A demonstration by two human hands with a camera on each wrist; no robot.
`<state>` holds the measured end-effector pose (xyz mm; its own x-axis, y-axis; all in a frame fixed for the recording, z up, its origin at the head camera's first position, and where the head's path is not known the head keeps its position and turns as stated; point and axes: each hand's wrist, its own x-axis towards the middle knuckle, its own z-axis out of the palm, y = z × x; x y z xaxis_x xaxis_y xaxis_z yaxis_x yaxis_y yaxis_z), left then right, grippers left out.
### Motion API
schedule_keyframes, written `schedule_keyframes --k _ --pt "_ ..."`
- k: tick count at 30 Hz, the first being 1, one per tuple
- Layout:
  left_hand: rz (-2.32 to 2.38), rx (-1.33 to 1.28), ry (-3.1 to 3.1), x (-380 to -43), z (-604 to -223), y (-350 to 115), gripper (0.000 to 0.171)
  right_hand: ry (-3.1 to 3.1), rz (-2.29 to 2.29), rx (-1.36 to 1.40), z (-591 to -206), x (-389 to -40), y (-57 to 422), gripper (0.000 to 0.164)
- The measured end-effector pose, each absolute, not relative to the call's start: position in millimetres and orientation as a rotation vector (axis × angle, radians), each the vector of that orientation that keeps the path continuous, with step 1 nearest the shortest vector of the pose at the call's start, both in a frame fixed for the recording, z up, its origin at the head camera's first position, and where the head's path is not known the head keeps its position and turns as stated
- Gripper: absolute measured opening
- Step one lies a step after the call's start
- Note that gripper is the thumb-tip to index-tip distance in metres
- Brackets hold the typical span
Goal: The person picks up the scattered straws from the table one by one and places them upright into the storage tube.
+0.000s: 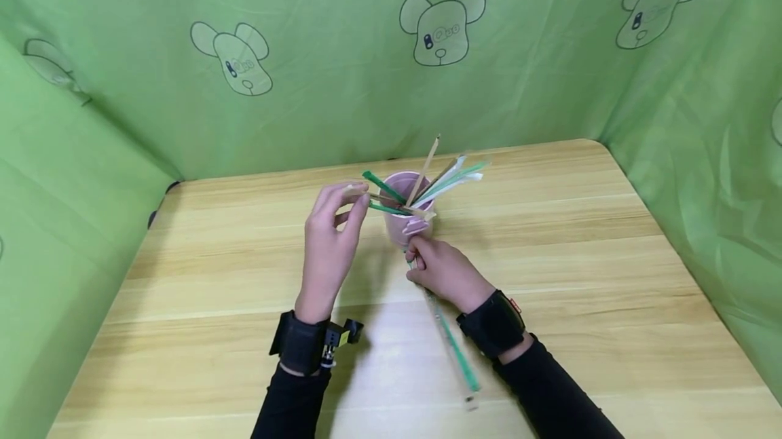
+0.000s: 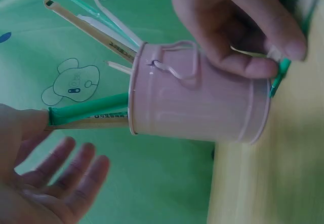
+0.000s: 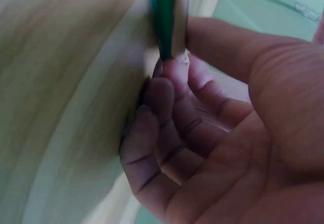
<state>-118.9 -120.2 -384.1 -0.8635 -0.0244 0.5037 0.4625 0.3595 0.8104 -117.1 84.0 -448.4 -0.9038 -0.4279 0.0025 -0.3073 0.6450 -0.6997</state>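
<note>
A pink metal bucket (image 1: 403, 222) with a small handle stands on the table, several straws and wrapped chopsticks leaning out of it. At its left rim my left hand (image 1: 332, 228) pinches the end of a tan pair of wrapped chopsticks (image 2: 109, 121), whose other end is inside the bucket. A green straw (image 2: 91, 108) lies right beside that pair. My right hand (image 1: 449, 273), low in front of the bucket, pinches a green straw (image 1: 458, 354) together with a tan stick (image 3: 179, 21); both slant along the tabletop towards me and look blurred.
The wooden table (image 1: 232, 330) is enclosed by green cloth (image 1: 342, 72) with bear-head drawings at the back and sides. White straws (image 1: 461, 180) and a bare-looking tan stick (image 1: 427, 161) spread out past the bucket's rim. Black bands circle both wrists.
</note>
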Motion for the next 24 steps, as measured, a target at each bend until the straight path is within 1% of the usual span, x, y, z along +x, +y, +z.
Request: schedule_keyframes --k 4,16,19,24 --pt "-1.515 -0.344 -2.291 -120 -388 -120 0.034 2.673 -1.135 -0.6 -447 -119 84 0.019" --pt "-1.534 -0.185 -2.463 -119 -388 -121 0.066 2.53 -1.303 -0.535 -436 -120 86 0.027" --pt "-1.548 -0.129 -2.464 -119 -389 -121 0.067 2.56 -1.291 -0.564 -432 -118 87 0.023" --pt "-1.526 -0.059 -2.481 -119 -390 -122 0.067 2.582 -1.322 -0.623 -418 -113 91 0.01"
